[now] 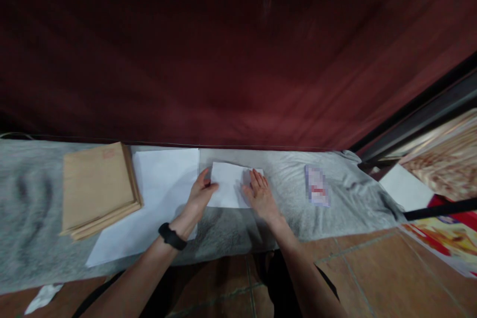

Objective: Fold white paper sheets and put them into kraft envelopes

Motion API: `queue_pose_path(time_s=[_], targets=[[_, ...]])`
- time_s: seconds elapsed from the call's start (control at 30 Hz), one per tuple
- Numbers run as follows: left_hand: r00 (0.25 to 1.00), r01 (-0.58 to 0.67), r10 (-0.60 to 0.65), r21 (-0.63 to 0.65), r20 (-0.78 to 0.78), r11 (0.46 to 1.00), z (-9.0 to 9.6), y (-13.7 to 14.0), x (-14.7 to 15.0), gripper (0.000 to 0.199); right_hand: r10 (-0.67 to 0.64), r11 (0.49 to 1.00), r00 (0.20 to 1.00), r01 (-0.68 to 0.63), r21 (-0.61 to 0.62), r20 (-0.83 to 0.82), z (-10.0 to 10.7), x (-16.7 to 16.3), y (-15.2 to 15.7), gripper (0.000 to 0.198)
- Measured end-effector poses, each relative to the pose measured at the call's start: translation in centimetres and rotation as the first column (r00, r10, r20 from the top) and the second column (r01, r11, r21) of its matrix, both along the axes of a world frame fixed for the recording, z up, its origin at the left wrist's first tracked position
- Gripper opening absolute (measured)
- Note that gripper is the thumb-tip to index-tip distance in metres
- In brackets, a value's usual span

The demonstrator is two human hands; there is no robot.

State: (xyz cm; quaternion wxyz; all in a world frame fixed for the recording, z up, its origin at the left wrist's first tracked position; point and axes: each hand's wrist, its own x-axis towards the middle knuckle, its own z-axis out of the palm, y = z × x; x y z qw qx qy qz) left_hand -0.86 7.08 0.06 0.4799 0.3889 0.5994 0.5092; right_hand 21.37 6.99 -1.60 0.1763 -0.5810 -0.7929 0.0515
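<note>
A folded white sheet of paper (230, 182) lies on a grey cloth (290, 194) spread over the floor. My left hand (201, 192) grips the sheet's left edge, thumb on top. My right hand (260, 194) lies flat with fingers spread on the sheet's right part, pressing it down. A black band sits on my left wrist. Left of the folded sheet rests a larger white sheet (156, 198), partly under my left forearm.
A stack of brown paper envelopes (97, 189) lies at the left on the cloth. A small printed card (317, 186) lies to the right. A dark red curtain (231, 59) hangs behind. Brown floor tiles (372, 273) are in front; colourful printed sheets (447, 238) at far right.
</note>
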Motion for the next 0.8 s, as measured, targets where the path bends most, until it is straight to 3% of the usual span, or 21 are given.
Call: queue_pose_path(time_s=[0.1,0.17,0.33,0.4,0.47,0.5,0.53,0.6,0.67,0.7,0.73,0.8], targets=[[0.997,-0.018,0.021,-0.037,0.07,0.999,0.4,0.2,0.0,0.079,0.253,0.967,0.967,-0.254,-0.009,-0.042,0.9,-1.9,-1.3,0.079],[0.995,-0.035,0.039,-0.037,0.091,0.999,0.3,0.3,0.1,0.081,0.334,0.942,0.942,-0.335,-0.014,-0.032,0.9,-2.9,-2.2,0.087],[0.995,-0.016,0.019,-0.028,0.097,0.999,-0.1,0.2,0.1,0.071,0.285,0.957,0.955,-0.289,-0.038,-0.083,0.7,-3.8,-2.8,0.069],[0.993,-0.086,0.085,0.014,0.084,0.996,0.1,0.4,0.0,0.061,0.247,0.964,0.944,-0.262,-0.041,-0.221,1.3,-3.5,-2.3,0.062],[0.973,-0.201,0.192,0.059,0.127,0.978,0.3,0.7,-0.2,0.053,0.18,0.975,0.858,-0.222,-0.032,-0.481,2.3,-3.0,-1.7,0.054],[0.957,-0.248,0.233,0.067,0.173,0.967,0.5,0.9,-0.3,0.049,0.121,0.983,0.756,-0.183,-0.03,-0.643,2.9,-2.8,-1.4,0.048],[0.941,-0.272,0.252,0.06,0.227,0.96,0.7,1.0,-0.4,0.045,0.046,0.991,0.598,-0.129,-0.039,-0.8,3.6,-2.6,-1.1,0.042],[0.913,-0.251,0.236,0.001,0.333,0.968,1.1,1.0,-0.2,0.038,-0.092,0.994,0.144,-0.04,-0.099,-0.985,4.9,-2.3,-0.6,0.04],[0.886,-0.125,0.149,-0.082,0.439,0.989,1.9,0.6,0.5,0.035,-0.184,0.983,-0.267,-0.058,-0.174,-0.946,5.8,-2.2,-0.4,0.045],[0.865,-0.043,0.094,-0.114,0.493,0.993,2.3,0.3,1.0,0.035,-0.22,0.975,-0.392,-0.099,-0.197,-0.893,6.0,-2.3,-0.3,0.046],[0.838,0.041,0.038,-0.133,0.545,0.99,2.7,0.0,1.5,0.036,-0.253,0.967,-0.467,-0.144,-0.21,-0.847,6.2,-2.5,-0.4,0.046],[0.771,0.182,-0.071,-0.112,0.633,0.977,3.5,-0.6,2.6,0.041,-0.308,0.951,-0.525,-0.206,-0.232,-0.794,5.9,-3.1,-0.7,0.042]])
